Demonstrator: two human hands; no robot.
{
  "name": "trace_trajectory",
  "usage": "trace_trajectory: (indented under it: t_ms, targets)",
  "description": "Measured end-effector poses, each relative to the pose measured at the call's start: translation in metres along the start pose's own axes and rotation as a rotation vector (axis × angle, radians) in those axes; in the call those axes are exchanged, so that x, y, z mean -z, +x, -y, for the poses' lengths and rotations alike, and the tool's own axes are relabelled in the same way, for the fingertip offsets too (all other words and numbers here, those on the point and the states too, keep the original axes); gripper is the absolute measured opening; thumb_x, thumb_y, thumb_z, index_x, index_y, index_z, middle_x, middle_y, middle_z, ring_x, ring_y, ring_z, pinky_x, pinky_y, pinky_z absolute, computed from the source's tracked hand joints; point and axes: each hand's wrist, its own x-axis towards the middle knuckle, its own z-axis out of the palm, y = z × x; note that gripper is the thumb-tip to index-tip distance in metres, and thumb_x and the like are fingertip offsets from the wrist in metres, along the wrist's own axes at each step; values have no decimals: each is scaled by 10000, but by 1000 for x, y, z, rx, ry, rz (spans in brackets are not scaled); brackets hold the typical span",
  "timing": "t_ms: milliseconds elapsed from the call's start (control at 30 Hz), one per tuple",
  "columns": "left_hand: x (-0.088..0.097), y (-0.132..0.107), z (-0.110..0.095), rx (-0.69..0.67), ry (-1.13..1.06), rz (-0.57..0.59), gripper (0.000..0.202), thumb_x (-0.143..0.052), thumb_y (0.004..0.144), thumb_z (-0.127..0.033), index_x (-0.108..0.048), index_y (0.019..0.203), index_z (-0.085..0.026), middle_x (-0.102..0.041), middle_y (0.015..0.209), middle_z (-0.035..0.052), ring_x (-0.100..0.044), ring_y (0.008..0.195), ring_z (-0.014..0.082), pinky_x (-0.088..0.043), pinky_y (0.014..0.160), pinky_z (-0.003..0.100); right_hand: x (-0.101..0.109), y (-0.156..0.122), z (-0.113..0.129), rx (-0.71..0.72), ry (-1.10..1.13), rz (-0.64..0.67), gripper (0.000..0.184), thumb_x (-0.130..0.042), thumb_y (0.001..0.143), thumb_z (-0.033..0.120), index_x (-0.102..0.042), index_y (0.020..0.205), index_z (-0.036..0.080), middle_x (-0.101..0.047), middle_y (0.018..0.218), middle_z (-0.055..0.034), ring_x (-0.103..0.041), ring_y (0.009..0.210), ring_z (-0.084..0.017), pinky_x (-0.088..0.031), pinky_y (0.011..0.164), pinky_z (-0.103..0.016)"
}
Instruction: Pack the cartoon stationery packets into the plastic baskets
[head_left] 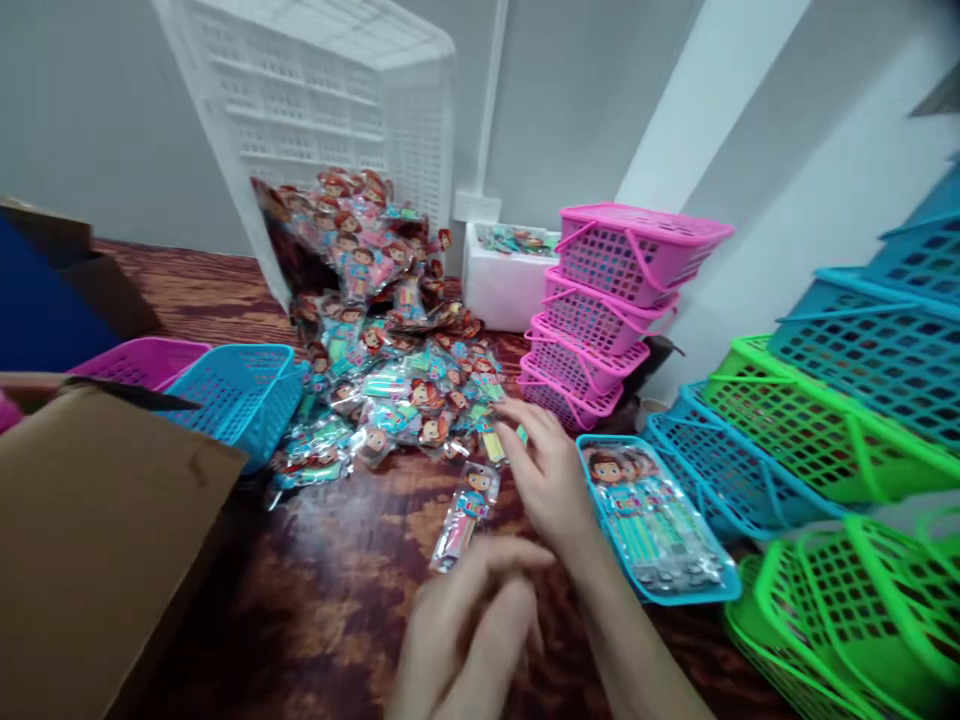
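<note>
A heap of clear packets printed with a cartoon child [382, 330] spills from a tipped white crate [337, 110] onto the dark wooden table. My right hand [551, 470] reaches toward the heap's near edge, fingers spread and empty, touching the closest packets. One single packet [461, 515] lies apart, just left of that hand. My left hand [469, 625] hovers low near the bottom edge, blurred, fingers loosely curled with nothing visible in them. A blue basket lid or tray [724, 592] holding a few packets [649, 510] sits right of my right wrist.
A stack of pink baskets [607, 310] stands behind the tray, with a white foam box [502, 280] beside it. Blue [862, 350] and green baskets [840, 600] pile up at right. A brown cardboard box [97, 540], a blue basket [240, 395] and a pink one [142, 360] sit at left.
</note>
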Motion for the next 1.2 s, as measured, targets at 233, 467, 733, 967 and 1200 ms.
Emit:
trace_trajectory:
  t_ms: [233,467,733,967,1200]
  targets:
    - [-50,68,56,-176,211,128,205,-460,964,-318,-635,957,-212,-659,920,31,-605,885,201,-452,781,306,93,-93,-88,-324,-716,169,538,-331,972,491,-581,1344,192,-574,1390,-142,-491,1285,-327,-416,1018,-517]
    - [-43,66,91,-291,574,34,157,-451,943,-198,-607,938,-210,-613,1010,69,-563,976,230,-450,874,363,90,-119,-124,-209,-871,203,580,-304,941,503,-629,1307,194,-607,1352,-161,-514,1233,-404,-450,904,-592]
    - [40,82,114,-267,731,-216,229,-424,955,-255,-633,1027,-196,-632,1079,104,-598,1067,251,-494,936,409,-7,-45,-52,-6,-151,17,361,-420,972,384,-704,1102,203,-680,1202,-120,-542,1184,-284,-421,1032,-480]
    - [68,102,164,-226,954,-302,613,-474,965,-413,-319,1513,-185,-238,1615,142,-174,1499,320,-214,1189,560,-149,80,-50,-222,-251,331,599,-440,969,533,-417,1493,244,-371,1563,-132,-257,1450,-348,-251,1117,-592]
    - [69,99,169,-239,1036,-200,538,-455,982,-365,-392,1494,-215,-274,1608,122,-230,1488,299,-185,1198,578,-176,53,-78,-130,-414,340,568,-376,1002,491,-337,1529,280,-300,1601,-119,-235,1462,-323,-191,1135,-596]
